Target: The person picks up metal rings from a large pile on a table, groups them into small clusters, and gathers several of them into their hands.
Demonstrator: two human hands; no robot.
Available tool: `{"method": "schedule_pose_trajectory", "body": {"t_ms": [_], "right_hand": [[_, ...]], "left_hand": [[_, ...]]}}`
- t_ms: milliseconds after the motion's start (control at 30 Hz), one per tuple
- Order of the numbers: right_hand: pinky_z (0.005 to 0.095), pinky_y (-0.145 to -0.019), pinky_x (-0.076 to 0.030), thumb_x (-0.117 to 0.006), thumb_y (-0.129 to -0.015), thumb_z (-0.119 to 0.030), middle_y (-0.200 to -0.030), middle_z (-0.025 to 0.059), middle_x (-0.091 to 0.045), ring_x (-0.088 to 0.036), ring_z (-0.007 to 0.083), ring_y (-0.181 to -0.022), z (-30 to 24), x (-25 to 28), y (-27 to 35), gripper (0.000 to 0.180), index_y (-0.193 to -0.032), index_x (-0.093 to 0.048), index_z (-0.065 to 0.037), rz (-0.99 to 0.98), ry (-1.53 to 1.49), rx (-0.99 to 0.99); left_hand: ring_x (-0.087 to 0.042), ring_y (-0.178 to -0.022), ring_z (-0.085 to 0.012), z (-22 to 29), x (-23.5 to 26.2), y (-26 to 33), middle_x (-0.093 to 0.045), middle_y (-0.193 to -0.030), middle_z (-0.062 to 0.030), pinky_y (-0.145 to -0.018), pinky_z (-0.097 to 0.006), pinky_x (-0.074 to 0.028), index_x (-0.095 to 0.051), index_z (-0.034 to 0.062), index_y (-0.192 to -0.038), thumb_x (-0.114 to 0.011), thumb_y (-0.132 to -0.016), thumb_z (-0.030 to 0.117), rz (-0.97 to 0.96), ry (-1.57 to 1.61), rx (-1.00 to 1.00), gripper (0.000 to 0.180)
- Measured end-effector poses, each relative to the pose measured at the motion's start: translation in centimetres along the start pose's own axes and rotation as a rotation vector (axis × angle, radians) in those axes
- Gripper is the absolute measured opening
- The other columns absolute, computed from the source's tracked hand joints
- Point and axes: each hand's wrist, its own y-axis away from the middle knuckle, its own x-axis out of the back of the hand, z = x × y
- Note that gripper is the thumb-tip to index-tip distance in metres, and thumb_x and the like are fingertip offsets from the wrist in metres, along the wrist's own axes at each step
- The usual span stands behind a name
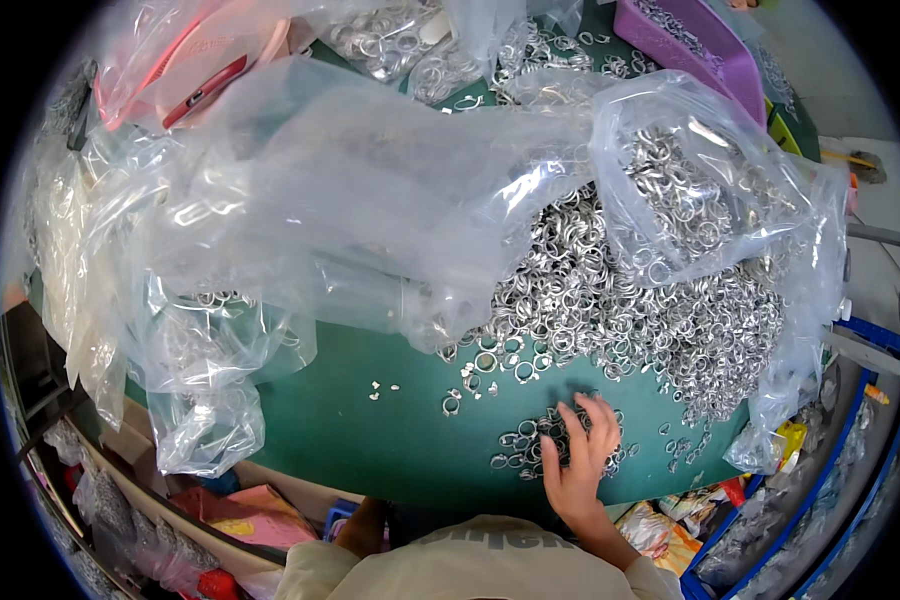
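My right hand (580, 455) rests over a small pile of silver-coloured metal rings (520, 443) near the table's front edge. Its fingers are spread and bent a little, the tips at the pile's far side; nothing is visibly gripped. Beyond it lies a much larger heap of similar rings (580, 290), partly covered by a clear plastic bag (660, 250) that also holds rings. A few loose rings (452, 404) and tiny pale pieces (375, 390) lie to the left. Of my left arm (365, 525) only the forearm shows, below the table edge; the hand is hidden.
Large clear plastic sheeting (370, 190) covers much of the green table (340, 420). At the far left stands a pink basket (180, 60), at the far right a purple basket (710, 60) with small metal parts. Blue-edged shelves (820, 480) with bagged items stand at the right.
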Motion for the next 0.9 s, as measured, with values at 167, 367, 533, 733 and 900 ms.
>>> {"method": "schedule_pose_trajectory", "body": {"t_ms": [167,367,533,733,900], "right_hand": [[0.0504,-0.1,-0.022,-0.061,-0.08,-0.02,-0.129,0.0159,-0.043,-0.034,0.0394,-0.122,0.1,0.5,2.2,0.047,-0.123,-0.049,-0.003,0.08,0.007,-0.113],[0.0525,-0.104,-0.015,-0.053,-0.086,-0.024,-0.141,0.0223,-0.03,-0.026,0.0414,-0.13,6.5,-0.7,11.5,0.061,-0.136,-0.03,0.003,0.372,0.144,-0.39],[0.0506,-0.106,-0.014,-0.046,-0.091,-0.024,-0.141,0.0225,-0.029,-0.025,0.0407,-0.13,9.2,-2.4,16.4,0.057,-0.137,-0.027,0.005,0.655,0.116,-0.421],[0.0498,-0.104,-0.018,-0.05,-0.089,-0.015,-0.136,0.0224,-0.033,-0.03,0.0375,-0.125,19.4,-12.7,24.7,0.055,-0.136,-0.028,0.004,0.871,-0.001,-0.979],[0.0384,-0.083,-0.042,-0.056,-0.086,-0.018,-0.103,0.0184,-0.059,-0.055,0.0264,-0.095,31.6,-21.0,28.2,0.035,-0.113,-0.053,0.004,0.213,-0.679,-1.029]], "left_hand": [[-0.06,-0.078,-0.0227,0.6,2.3,-0.8,-0.066,-0.086,-0.0103,-0.069,-0.036,-0.048,-0.066,0.0033,-0.092,-0.054,-0.087,0.014,-0.045,-0.067,-0.017,0.017],[-0.06,-0.077,-0.0222,2.0,3.3,-3.6,-0.066,-0.086,-0.0101,-0.068,-0.035,-0.048,-0.066,0.0032,-0.092,-0.054,-0.087,0.014,-0.112,-0.181,-0.075,0.017],[-0.06,-0.077,-0.0217,4.1,2.7,-7.1,-0.066,-0.086,-0.0099,-0.068,-0.035,-0.048,-0.066,0.0031,-0.091,-0.054,-0.087,0.014,-0.125,-0.264,-0.17,0.016],[-0.06,-0.077,-0.0212,4.9,4.4,-6.9,-0.066,-0.085,-0.0096,-0.068,-0.035,-0.048,-0.066,0.003,-0.091,-0.055,-0.087,0.014,-0.03,-0.263,-0.284,0.016],[-0.06,-0.076,-0.0208,6.1,4.5,-4.7,-0.066,-0.085,-0.0094,-0.068,-0.034,-0.048,-0.066,0.003,-0.091,-0.055,-0.087,0.014,0.001,-0.32,-0.324,0.016]]}}
